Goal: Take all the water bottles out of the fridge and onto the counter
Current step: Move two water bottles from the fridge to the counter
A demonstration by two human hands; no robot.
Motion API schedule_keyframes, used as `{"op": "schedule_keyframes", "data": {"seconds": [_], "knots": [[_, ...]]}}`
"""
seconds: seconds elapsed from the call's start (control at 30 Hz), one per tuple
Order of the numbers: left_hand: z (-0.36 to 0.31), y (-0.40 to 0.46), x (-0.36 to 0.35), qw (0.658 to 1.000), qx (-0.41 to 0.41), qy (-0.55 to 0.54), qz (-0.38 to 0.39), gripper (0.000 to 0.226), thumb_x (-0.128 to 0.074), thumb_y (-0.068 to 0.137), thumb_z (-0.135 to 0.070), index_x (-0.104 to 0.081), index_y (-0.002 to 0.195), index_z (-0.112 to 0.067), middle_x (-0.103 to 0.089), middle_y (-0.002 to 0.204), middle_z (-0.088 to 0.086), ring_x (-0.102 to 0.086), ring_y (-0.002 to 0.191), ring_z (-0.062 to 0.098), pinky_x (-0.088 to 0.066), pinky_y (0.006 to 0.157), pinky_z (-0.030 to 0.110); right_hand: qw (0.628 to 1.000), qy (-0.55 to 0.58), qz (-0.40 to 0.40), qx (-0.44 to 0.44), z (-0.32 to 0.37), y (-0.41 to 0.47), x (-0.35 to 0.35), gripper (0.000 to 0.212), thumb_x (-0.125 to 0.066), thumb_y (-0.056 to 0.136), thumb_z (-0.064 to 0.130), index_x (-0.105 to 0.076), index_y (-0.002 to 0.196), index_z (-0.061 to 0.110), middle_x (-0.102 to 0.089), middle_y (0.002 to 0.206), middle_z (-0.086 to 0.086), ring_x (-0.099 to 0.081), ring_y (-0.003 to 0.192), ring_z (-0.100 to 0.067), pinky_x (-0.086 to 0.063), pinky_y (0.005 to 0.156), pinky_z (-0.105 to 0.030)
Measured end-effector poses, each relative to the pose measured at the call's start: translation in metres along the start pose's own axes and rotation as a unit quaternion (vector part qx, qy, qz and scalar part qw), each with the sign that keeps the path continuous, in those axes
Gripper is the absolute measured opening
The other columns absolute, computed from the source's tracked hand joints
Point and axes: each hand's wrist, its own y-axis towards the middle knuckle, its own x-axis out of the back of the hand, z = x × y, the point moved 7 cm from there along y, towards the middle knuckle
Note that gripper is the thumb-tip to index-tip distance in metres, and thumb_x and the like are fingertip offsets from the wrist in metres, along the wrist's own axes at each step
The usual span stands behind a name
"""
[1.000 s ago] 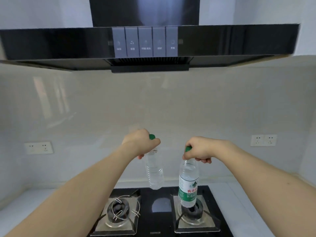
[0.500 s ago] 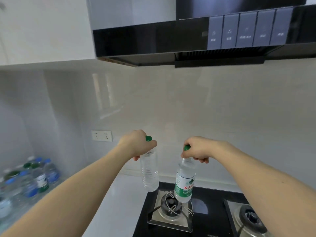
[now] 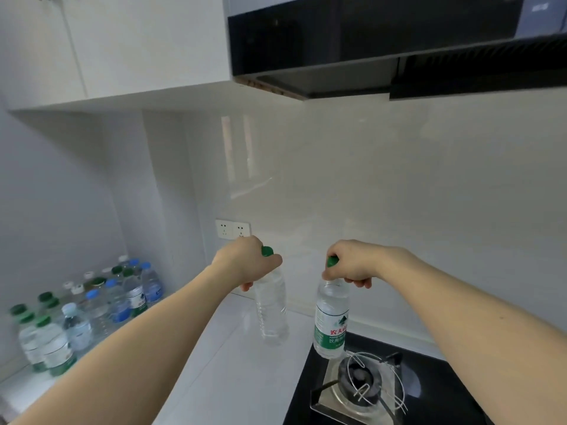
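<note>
Two bottles hang by their necks, a plain one (image 3: 271, 305) gripped in the left hand (image 3: 248, 265) over the worktop (image 3: 233, 363), a labelled one (image 3: 331, 320) gripped in the right hand (image 3: 349, 265) above the hob (image 3: 429, 394), where it could tip on the burner (image 3: 362, 378) or, set down hastily, topple the cluster (image 3: 86, 311).

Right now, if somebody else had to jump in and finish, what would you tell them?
Left hand: holds a label-less clear bottle by its neck, in the air above the white counter.
Right hand: holds a green-labelled bottle by its neck, hanging near the gas burner.
Done: a cluster of bottles stands in the counter's left corner.
Left: set both bottles down on the counter. The fridge is out of view, so check it for more.
</note>
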Motion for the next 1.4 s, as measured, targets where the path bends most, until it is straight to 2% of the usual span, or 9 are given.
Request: {"op": "schedule_keyframes", "data": {"seconds": [0.17, 0.43, 0.67, 0.77, 1.13, 1.4], "knots": [[0.022, 0.034, 0.003, 0.999, 0.032, 0.004, -0.015, 0.033, -0.048, 0.079, -0.044, -0.05, 0.072, -0.012, -0.07, 0.057, 0.008, -0.054, 0.038, 0.018, -0.048, 0.057, 0.024, 0.999, -0.009, 0.002, 0.039, 0.015, 0.044, 0.015, 0.023, -0.063, 0.085, 0.033, -0.056, 0.088, 0.011, -0.058, 0.073, -0.006, -0.053, 0.052, -0.021, -0.047, 0.047, -0.027], [0.057, 0.072, 0.017, 0.995, 0.075, -0.014, -0.059, 0.033, -0.048, 0.08, -0.044, -0.054, 0.075, -0.012, -0.069, 0.056, 0.005, -0.057, 0.04, 0.017, -0.051, 0.061, 0.025, 0.996, -0.017, 0.006, 0.09, 0.036, 0.104, 0.017, 0.026, -0.061, 0.087, 0.03, -0.057, 0.096, 0.007, -0.058, 0.077, -0.008, -0.054, 0.053, -0.022, -0.048, 0.047, -0.027], [0.099, 0.095, 0.013, 0.994, 0.102, -0.01, -0.045, 0.036, -0.049, 0.083, -0.045, -0.054, 0.072, -0.011, -0.07, 0.058, 0.008, -0.06, 0.045, 0.02, -0.057, 0.065, 0.031, 0.993, -0.022, 0.033, 0.11, 0.062, 0.152, -0.001, 0.025, -0.061, 0.088, 0.032, -0.056, 0.094, 0.009, -0.059, 0.077, -0.008, -0.054, 0.054, -0.022, -0.049, 0.048, -0.027], [0.121, 0.108, 0.011, 0.993, 0.11, 0.0, -0.037, 0.04, -0.048, 0.083, -0.047, -0.058, 0.077, -0.009, -0.07, 0.057, 0.007, -0.06, 0.045, 0.019, -0.058, 0.067, 0.031, 0.993, -0.022, 0.04, 0.113, 0.075, 0.171, -0.008, 0.027, -0.06, 0.088, 0.032, -0.056, 0.097, 0.007, -0.059, 0.077, -0.008, -0.054, 0.054, -0.022, -0.048, 0.048, -0.027], [0.216, 0.178, 0.036, 0.995, 0.094, 0.009, -0.023, 0.042, -0.048, 0.083, -0.047, -0.06, 0.083, -0.006, -0.07, 0.058, 0.008, -0.062, 0.047, 0.021, -0.059, 0.067, 0.033, 0.994, -0.004, 0.037, 0.107, 0.15, 0.258, -0.031, 0.024, -0.061, 0.086, 0.031, -0.058, 0.097, 0.01, -0.059, 0.078, -0.009, -0.055, 0.052, -0.021, -0.049, 0.047, -0.026], [0.298, 0.215, 0.043, 0.996, 0.087, 0.022, -0.017, 0.038, -0.048, 0.085, -0.046, -0.057, 0.079, -0.009, -0.07, 0.058, 0.007, -0.058, 0.042, 0.014, -0.053, 0.06, 0.027, 0.992, 0.002, 0.045, 0.116, 0.222, 0.321, -0.065, 0.022, -0.06, 0.088, 0.03, -0.057, 0.098, 0.011, -0.059, 0.081, -0.01, -0.055, 0.053, -0.021, -0.049, 0.049, -0.028]]}}
